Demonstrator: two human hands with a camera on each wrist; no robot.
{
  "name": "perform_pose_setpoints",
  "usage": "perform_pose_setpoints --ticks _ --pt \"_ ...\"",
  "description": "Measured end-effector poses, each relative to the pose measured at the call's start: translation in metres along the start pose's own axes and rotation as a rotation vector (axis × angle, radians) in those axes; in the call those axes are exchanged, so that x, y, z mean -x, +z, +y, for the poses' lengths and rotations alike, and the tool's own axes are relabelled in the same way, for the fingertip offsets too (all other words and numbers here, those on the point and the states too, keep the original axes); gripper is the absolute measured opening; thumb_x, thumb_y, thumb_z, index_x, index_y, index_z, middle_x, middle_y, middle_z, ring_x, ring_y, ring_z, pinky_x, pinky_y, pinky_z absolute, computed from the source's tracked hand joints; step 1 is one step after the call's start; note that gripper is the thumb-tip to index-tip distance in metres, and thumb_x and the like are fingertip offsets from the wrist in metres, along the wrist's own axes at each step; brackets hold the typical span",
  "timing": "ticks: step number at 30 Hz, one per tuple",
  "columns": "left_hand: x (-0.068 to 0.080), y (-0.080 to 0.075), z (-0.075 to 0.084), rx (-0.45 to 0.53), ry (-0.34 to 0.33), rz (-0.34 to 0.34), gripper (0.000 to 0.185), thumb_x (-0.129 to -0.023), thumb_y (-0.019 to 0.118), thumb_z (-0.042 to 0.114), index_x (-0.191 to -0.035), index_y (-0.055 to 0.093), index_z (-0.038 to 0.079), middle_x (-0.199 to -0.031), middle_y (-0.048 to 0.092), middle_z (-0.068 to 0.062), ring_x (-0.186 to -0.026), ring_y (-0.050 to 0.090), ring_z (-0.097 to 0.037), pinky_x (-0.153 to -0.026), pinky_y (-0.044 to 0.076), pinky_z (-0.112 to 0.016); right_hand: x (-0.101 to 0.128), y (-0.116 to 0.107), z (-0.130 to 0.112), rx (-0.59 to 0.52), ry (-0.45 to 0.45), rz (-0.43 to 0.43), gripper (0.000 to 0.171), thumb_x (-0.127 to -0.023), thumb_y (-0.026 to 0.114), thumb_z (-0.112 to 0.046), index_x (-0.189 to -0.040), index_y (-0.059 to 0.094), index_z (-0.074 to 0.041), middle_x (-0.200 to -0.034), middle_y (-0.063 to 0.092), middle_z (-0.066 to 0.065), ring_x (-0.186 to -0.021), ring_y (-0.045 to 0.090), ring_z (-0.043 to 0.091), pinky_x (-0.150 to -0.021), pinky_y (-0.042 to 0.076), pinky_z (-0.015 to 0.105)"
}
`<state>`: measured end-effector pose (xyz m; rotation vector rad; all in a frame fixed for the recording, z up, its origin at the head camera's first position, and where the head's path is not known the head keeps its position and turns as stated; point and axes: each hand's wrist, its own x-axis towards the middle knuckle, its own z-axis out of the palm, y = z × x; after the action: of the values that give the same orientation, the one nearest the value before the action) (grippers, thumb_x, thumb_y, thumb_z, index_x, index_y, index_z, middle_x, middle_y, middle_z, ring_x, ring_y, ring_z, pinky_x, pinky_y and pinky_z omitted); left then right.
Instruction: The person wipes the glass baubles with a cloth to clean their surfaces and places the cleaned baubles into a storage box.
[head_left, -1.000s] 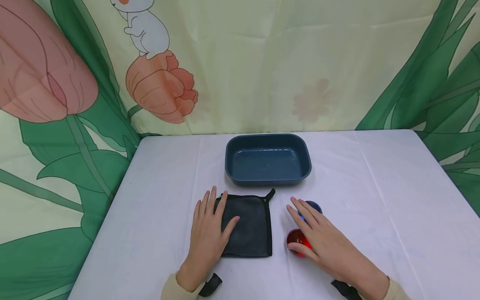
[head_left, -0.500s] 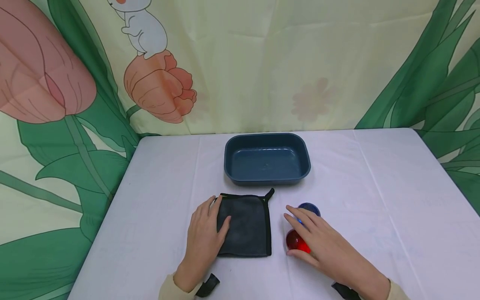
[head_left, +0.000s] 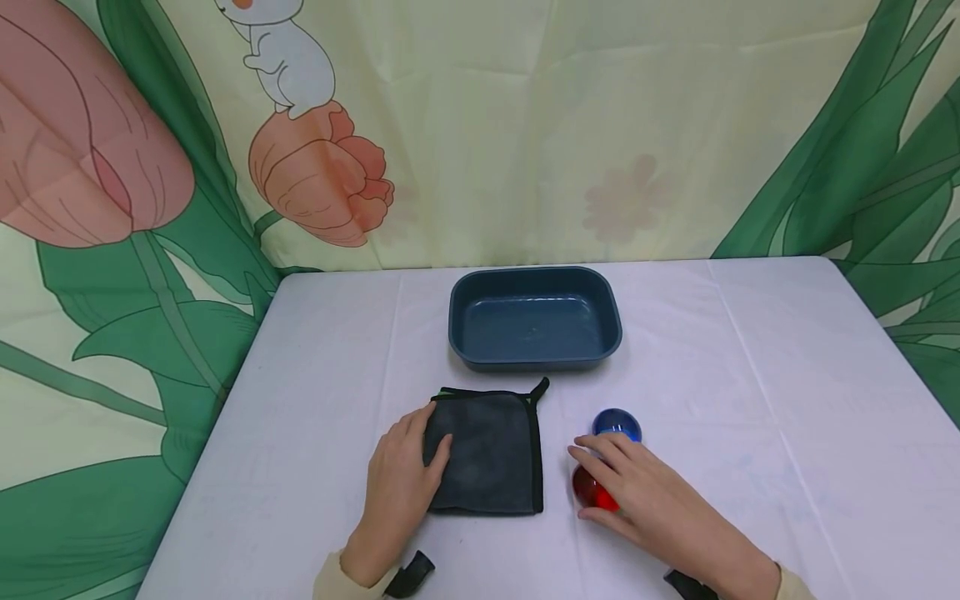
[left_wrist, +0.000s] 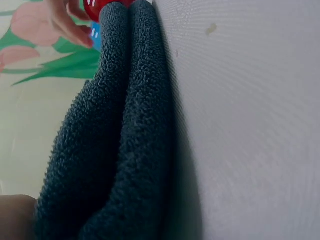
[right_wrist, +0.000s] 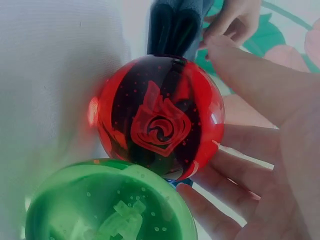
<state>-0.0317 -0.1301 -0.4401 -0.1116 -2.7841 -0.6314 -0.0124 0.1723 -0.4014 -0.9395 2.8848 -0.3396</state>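
Note:
A folded dark towel [head_left: 491, 454] with black edging lies mid-table. My left hand [head_left: 401, 471] rests along its left edge, thumb toward the top face; in the left wrist view the towel's folded layers [left_wrist: 115, 125] show thick pile. Right of the towel, my right hand [head_left: 637, 487] is spread over a clear red ball [head_left: 592, 490] with a flame-like mark. Its thumb and fingers sit around the ball, and firm contact cannot be told. A blue ball [head_left: 617, 423] lies just beyond. In the right wrist view a green ball [right_wrist: 110, 205] sits beside the red one, hidden in the head view.
Behind the towel stands a dark blue rectangular tray [head_left: 535, 362] with raised walls. A white cloth [head_left: 750, 400] covers the table. A printed tulip curtain [head_left: 487, 125] hangs at the back edge.
My left hand has drawn back and leftward off the towel's top face to its edge. My right hand's fingers have lowered toward the red ball, leaving the blue ball more exposed.

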Motion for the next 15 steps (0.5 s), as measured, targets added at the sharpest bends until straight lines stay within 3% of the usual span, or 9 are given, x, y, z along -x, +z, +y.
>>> perform_pose_setpoints --ticks 7,11,15 --pt "0.0007 -0.0007 -0.0025 0.031 -0.051 -0.045 0.051 -0.085 0.080 0.021 -0.131 0.063 0.006 -0.117 0.070 -0.015 -0.106 0.068 -0.031 -0.085 0.059 -0.046 0.0017 0.0047 0.0009 0.038 -0.079 0.044 0.061 -0.079 0.083 -0.042 -0.129 0.065 -0.012 -0.126 0.059 0.002 -0.112 0.053 0.018 -0.088 0.059 0.035" --pt "0.0000 0.0001 -0.0039 0.049 -0.065 -0.059 0.050 -0.084 0.081 0.019 -0.128 0.064 0.005 -0.104 0.072 -0.011 -0.092 0.069 -0.023 -0.073 0.059 -0.040 0.0028 0.0055 0.0003 0.060 -0.105 0.055 0.058 -0.077 0.085 -0.039 -0.125 0.067 -0.012 -0.125 0.060 0.003 -0.109 0.054 0.018 -0.087 0.059 0.033" --pt "-0.0022 0.0016 -0.0052 0.078 -0.070 -0.058 0.050 -0.081 0.083 0.016 -0.126 0.065 0.005 -0.092 0.070 -0.006 -0.073 0.061 -0.013 -0.059 0.051 -0.028 0.0032 0.0047 0.0002 0.064 -0.105 0.029 0.062 -0.075 0.087 -0.039 -0.126 0.066 -0.012 -0.125 0.060 0.003 -0.109 0.054 0.018 -0.085 0.060 0.034"
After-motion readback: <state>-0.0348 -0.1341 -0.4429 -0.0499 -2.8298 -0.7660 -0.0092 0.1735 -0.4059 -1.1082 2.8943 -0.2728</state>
